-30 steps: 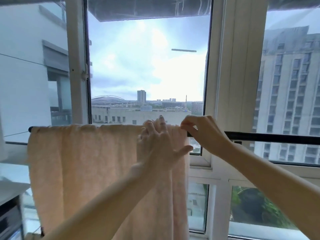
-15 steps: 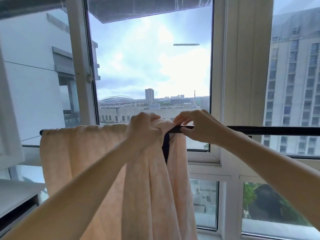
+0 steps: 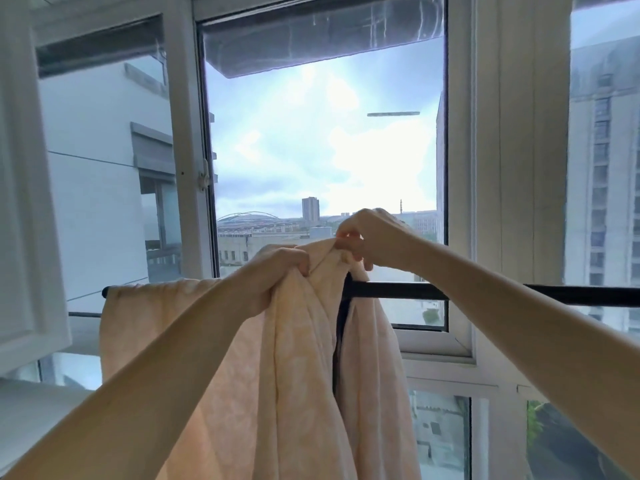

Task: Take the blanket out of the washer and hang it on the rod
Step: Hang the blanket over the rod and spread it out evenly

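A pale peach blanket (image 3: pixel 304 368) hangs over a black rod (image 3: pixel 398 291) that runs across the window at chest height. Its left part lies flat over the rod's left end. Its right part is bunched and lifted above the rod. My left hand (image 3: pixel 277 271) grips the bunched top of the blanket. My right hand (image 3: pixel 374 240) pinches the blanket's raised top edge just to the right, a little above the rod. To the right of the blanket the rod is bare.
A white-framed window (image 3: pixel 460 202) stands right behind the rod, its middle pane open to sky and buildings. An open white sash (image 3: pixel 20 202) juts in at the left. A thin wire (image 3: pixel 83 315) runs below the rod's left end.
Both hands have gathered the blanket's right edge and lifted it off the rod. The fabric there went from flat to bunched. The view tilted upward.
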`<action>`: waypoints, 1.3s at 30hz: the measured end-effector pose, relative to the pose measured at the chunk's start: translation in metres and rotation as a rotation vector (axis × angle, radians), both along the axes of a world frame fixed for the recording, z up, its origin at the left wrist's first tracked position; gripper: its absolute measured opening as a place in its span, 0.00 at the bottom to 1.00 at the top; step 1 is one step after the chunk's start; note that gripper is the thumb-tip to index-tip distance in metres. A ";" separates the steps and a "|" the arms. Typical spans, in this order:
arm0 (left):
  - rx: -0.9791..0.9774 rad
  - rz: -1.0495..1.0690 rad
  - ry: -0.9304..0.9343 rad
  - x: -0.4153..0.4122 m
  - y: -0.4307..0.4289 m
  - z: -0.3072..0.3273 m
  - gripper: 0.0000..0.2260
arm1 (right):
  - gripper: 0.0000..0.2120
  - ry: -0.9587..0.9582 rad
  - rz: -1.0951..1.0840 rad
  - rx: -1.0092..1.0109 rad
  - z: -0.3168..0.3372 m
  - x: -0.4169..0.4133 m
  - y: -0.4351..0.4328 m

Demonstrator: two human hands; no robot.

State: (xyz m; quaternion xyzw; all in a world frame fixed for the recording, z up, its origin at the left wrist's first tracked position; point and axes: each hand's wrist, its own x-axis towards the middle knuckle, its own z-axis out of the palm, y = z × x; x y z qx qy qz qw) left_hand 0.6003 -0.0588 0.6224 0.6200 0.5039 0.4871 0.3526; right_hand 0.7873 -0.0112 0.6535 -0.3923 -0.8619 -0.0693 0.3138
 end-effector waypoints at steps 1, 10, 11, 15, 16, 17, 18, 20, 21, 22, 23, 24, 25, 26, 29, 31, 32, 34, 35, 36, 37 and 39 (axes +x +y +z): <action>-0.020 0.017 -0.031 -0.004 0.002 -0.001 0.04 | 0.10 0.025 0.034 -0.063 0.002 -0.007 0.003; -0.025 0.113 -0.201 -0.033 0.029 -0.006 0.07 | 0.10 0.166 0.191 -0.223 -0.011 -0.030 0.020; -0.025 0.121 -0.214 -0.035 0.033 -0.007 0.08 | 0.11 0.118 0.217 -0.244 -0.014 -0.027 0.019; -0.041 0.122 -0.285 -0.038 0.046 -0.011 0.06 | 0.10 -0.010 0.239 -0.317 -0.026 -0.020 0.017; -0.047 0.120 -0.297 -0.038 0.047 -0.012 0.06 | 0.14 -0.039 0.212 -0.268 -0.030 -0.019 0.017; -0.054 0.111 -0.297 -0.038 0.049 -0.012 0.06 | 0.17 -0.065 0.184 -0.179 -0.033 -0.020 0.018; -0.066 0.095 -0.293 -0.038 0.050 -0.012 0.08 | 0.19 -0.083 0.169 -0.076 -0.037 -0.022 0.020; -0.084 0.096 -0.298 -0.038 0.052 -0.012 0.14 | 0.18 -0.083 0.178 0.081 -0.043 -0.024 0.023; -0.083 0.095 -0.308 -0.039 0.053 -0.013 0.12 | 0.15 -0.058 0.194 0.117 -0.044 -0.024 0.024; -0.089 0.097 -0.319 -0.039 0.052 -0.012 0.08 | 0.11 -0.024 0.204 0.142 -0.044 -0.024 0.025; -0.101 0.110 -0.317 -0.039 0.051 -0.012 0.08 | 0.08 0.008 0.198 0.168 -0.044 -0.024 0.026; -0.109 0.124 -0.300 -0.040 0.051 -0.011 0.15 | 0.07 0.037 0.177 0.194 -0.043 -0.025 0.026; -0.107 0.126 -0.286 -0.043 0.055 -0.013 0.26 | 0.06 0.062 0.150 0.214 -0.041 -0.025 0.025; -0.093 0.106 -0.279 -0.046 0.058 -0.015 0.35 | 0.05 0.088 0.130 0.221 -0.039 -0.025 0.024; -0.087 0.078 -0.226 -0.046 0.061 -0.016 0.38 | 0.04 0.217 0.141 0.149 -0.028 -0.019 0.017; -0.052 0.101 -0.223 -0.035 0.047 -0.009 0.24 | 0.02 0.351 0.141 0.023 -0.023 -0.012 0.014; -0.032 0.109 -0.210 -0.029 0.039 -0.006 0.19 | 0.01 0.425 0.131 -0.039 -0.021 -0.009 0.013; 0.007 0.133 -0.174 -0.017 0.028 -0.001 0.14 | 0.03 0.595 0.116 -0.165 -0.016 -0.003 0.011; 0.029 0.143 -0.163 -0.013 0.026 0.002 0.12 | 0.04 0.696 0.128 -0.233 -0.013 -0.001 0.009; 0.047 0.153 -0.154 -0.009 0.022 0.004 0.10 | 0.04 0.793 0.144 -0.286 -0.010 0.002 0.006; 0.058 0.162 -0.136 -0.004 0.020 0.007 0.08 | 0.05 0.876 0.149 -0.310 -0.005 0.007 0.005; 0.089 0.165 -0.065 0.005 0.017 0.012 0.12 | 0.06 0.967 0.113 -0.291 0.003 0.017 0.003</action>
